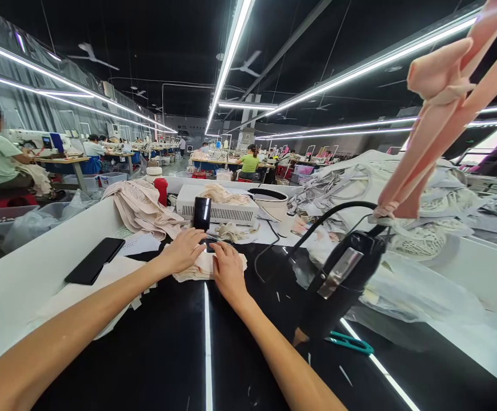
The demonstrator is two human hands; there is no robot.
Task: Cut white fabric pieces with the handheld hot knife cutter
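My left hand (pixel 184 250) reaches in from the left with its fingers stretched out, over the far left edge of a small stack of cream fabric pieces (pixel 193 273). On the right side of that stack lies my right hand (pixel 230 271), fingers extended and slightly bent, thumb along the fabric. The fingertips of both hands come close together in front of an upright black, shiny block (pixel 202 213). A small dark part shows between them; I cannot make out whether the fingers touch it. The stack rests on a glossy black tabletop (pixel 167 354).
A black hand-held tool (pixel 345 274) hangs from knotted pink fabric bands (pixel 428 137) at right, near teal thread snips (pixel 351 342). A black phone (pixel 95 261) lies left. Behind stand a vented white box (pixel 231 214) and beige lace pieces (pixel 145 205). Several people sit farther off.
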